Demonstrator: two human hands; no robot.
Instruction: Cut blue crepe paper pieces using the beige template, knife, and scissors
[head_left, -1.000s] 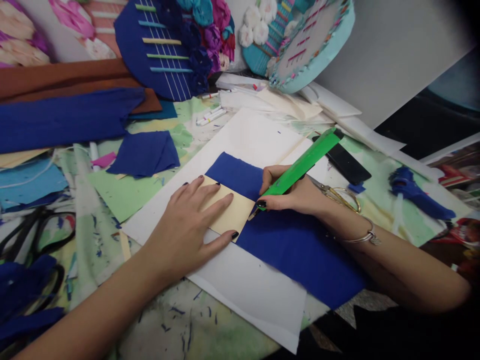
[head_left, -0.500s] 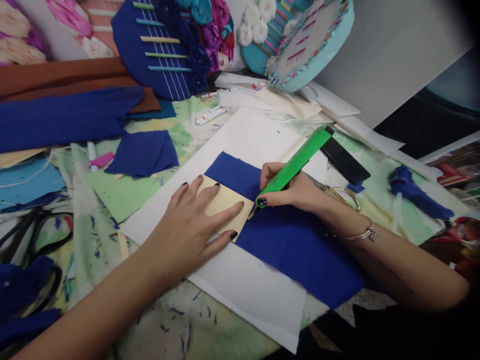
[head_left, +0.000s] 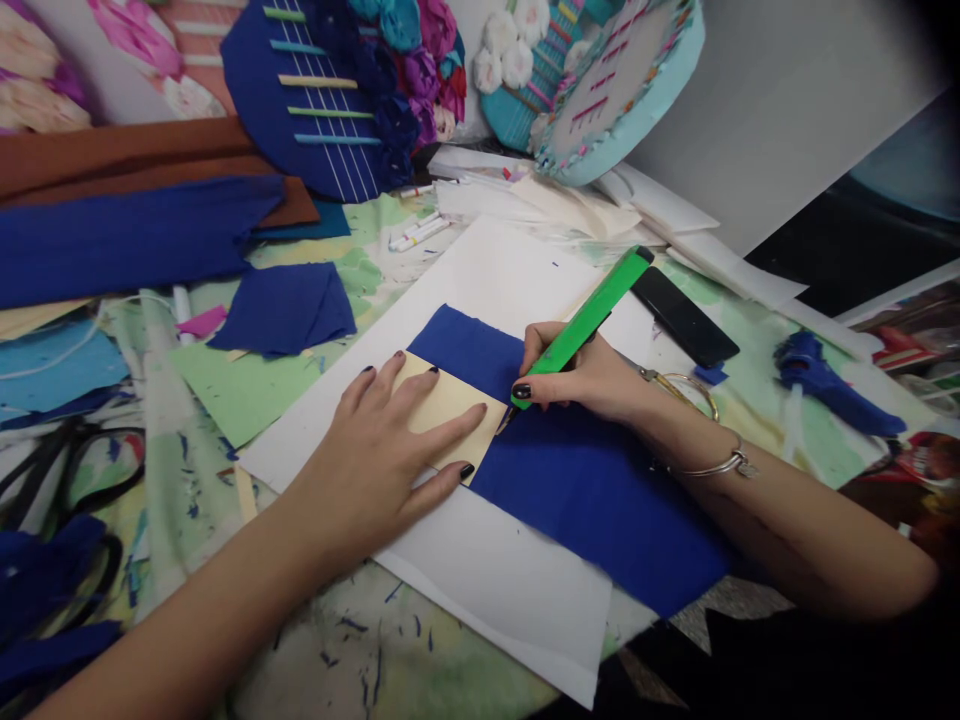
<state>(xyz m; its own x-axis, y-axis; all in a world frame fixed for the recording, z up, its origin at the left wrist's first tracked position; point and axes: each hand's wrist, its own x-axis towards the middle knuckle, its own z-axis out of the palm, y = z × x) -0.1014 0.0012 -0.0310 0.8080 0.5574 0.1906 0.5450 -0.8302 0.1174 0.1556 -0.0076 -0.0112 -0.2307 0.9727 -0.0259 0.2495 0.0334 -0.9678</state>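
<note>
My right hand [head_left: 570, 370] is closed round a green utility knife [head_left: 592, 318], its blade tip down at the right edge of a cream card [head_left: 442, 415]. That card lies flat on a strip of dark blue crepe paper or cloth [head_left: 600, 500]. Fingers spread, my left hand [head_left: 390, 440] presses flat on the card. Under the blue strip is a large white sheet [head_left: 495, 570]. Scissors with gold handles [head_left: 686, 390] lie partly hidden behind my right wrist.
A black phone-like slab [head_left: 686, 318] and a blue glue gun [head_left: 832, 385] lie to the right. Folded blue pieces [head_left: 285, 308] and black-handled scissors [head_left: 97, 465] are at the left. Decorated guitar-like shapes [head_left: 300, 100] stand at the back, near white markers [head_left: 418, 232].
The knife has tilted slightly and its rear end sits a little lower and further left. My left hand stays in place on the card.
</note>
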